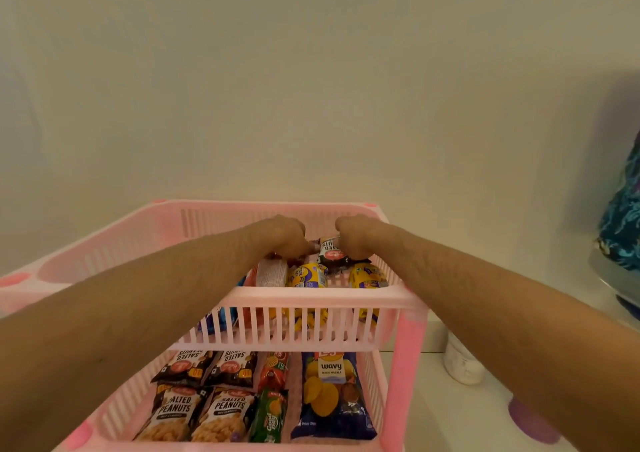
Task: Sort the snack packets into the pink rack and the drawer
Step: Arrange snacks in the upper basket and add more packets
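Head view. Pink rack [301, 295] stands against a pale wall, two tiers visible, slatted sides. Both forearms reach over the front rim into the upper tier.

Left hand [277, 236]: knuckles up, fingers curled down among the packets at the back of the tier; fingertips hidden, so cannot tell whether it has hold of anything. Right hand [360, 235]: fingers curled, pinching the top edge of a dark salted-peanuts packet [330, 252], which stands tilted between the two hands, above the other packets.

Upper tier, in front of the hands: a pale pink-white packet [272, 273] on the left, two yellow-and-purple packets [308, 275] beside it, a blue packet seen only through the front slats.

Lower tier: four salted peanut packets [204, 392] lying flat in two rows on the left, a green-and-orange biscuit pack [272, 413] just beside them, a blue wavy chips bag [332, 392] on the right, label readable.

Right of the rack: a white jar [462, 361] on the light surface, a purple round object [531, 420] nearer the camera, patterned blue-green fabric [623, 216] at the frame edge. Drawer not in view.
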A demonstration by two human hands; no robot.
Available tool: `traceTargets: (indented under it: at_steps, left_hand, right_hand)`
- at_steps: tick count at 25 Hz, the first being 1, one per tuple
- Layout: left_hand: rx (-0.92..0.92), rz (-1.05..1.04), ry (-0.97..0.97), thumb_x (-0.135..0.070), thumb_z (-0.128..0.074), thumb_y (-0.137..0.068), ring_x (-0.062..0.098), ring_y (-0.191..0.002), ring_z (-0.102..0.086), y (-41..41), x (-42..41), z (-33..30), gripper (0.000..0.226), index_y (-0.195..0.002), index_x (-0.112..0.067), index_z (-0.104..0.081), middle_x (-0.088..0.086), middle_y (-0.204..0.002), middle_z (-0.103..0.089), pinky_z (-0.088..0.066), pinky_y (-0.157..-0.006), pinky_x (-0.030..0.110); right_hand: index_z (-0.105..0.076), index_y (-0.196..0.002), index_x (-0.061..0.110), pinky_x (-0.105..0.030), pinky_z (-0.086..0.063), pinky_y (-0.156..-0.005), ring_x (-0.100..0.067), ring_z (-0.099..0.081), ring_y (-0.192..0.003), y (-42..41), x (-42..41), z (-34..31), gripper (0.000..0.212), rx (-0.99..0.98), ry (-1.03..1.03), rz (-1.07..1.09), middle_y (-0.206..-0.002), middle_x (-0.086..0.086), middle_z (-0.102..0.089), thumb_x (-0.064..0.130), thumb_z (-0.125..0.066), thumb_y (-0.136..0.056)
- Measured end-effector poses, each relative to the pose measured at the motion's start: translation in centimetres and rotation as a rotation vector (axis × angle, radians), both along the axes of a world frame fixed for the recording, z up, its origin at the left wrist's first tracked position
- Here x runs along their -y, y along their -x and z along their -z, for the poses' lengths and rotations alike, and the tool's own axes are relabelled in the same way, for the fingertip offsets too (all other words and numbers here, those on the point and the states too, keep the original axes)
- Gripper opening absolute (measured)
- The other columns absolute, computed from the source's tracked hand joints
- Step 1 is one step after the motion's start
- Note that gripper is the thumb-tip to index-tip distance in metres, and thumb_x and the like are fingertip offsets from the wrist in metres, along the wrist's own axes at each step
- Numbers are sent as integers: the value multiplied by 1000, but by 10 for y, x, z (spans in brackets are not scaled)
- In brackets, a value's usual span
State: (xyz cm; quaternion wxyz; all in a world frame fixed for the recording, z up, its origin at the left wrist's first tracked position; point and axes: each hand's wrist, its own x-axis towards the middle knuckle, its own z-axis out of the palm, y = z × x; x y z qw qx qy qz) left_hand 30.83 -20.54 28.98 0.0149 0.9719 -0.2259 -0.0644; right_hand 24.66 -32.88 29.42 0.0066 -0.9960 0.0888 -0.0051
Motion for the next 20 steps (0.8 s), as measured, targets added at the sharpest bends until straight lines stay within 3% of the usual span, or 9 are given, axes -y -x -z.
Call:
traceTargets:
  at_steps: [3,6,8,16,20]
  left_hand:
    - [-89,-48,133,-56,-52,-90,27,-91,-63,-3,-3,-3,59,-132,-14,-49,12,-125,-60,-54,-66,34]
    - [-237,-75,233,-37,-63,-90,31,-99,-65,-7,-11,-12,50,-131,-15,-49,12,-131,-57,-57,-70,37]
    - [-285,-62,245,-28,-67,-88,29,-99,-65,-10,-16,-14,46,-129,-13,-52,11,-132,-56,-56,-64,32]
    - [-148,17,204,-38,-64,-89,25,-100,-63,-10,-11,-3,46,-124,-11,-55,8,-121,-61,-54,-67,27]
    - [-94,6,214,-32,-67,-87,25,-90,-65,6,-16,-17,45,-124,-10,-55,10,-113,-61,-58,-63,31]
  right_hand:
    - [-55,-133,12,-34,-46,-101,-27,-54,-122,-3,3,2,38,52,11,-68,-135,-8,-58,9,-53,-95]
    - [-57,-133,14,-36,-47,-98,-27,-56,-119,-2,4,1,38,-43,-5,-146,-134,-7,-59,14,-50,-96]
    - [-57,-133,12,-36,-46,-96,-28,-57,-117,-3,4,1,37,-90,26,-165,-132,-7,-61,18,-50,-97]
    - [-56,-135,15,-38,-44,-101,-27,-54,-122,-6,7,6,43,-26,69,-162,-135,-7,-58,30,-60,-94]
    - [-63,-126,18,-38,-47,-101,-24,-60,-115,10,5,-8,37,276,-117,-152,-131,-7,-61,27,-65,-91]
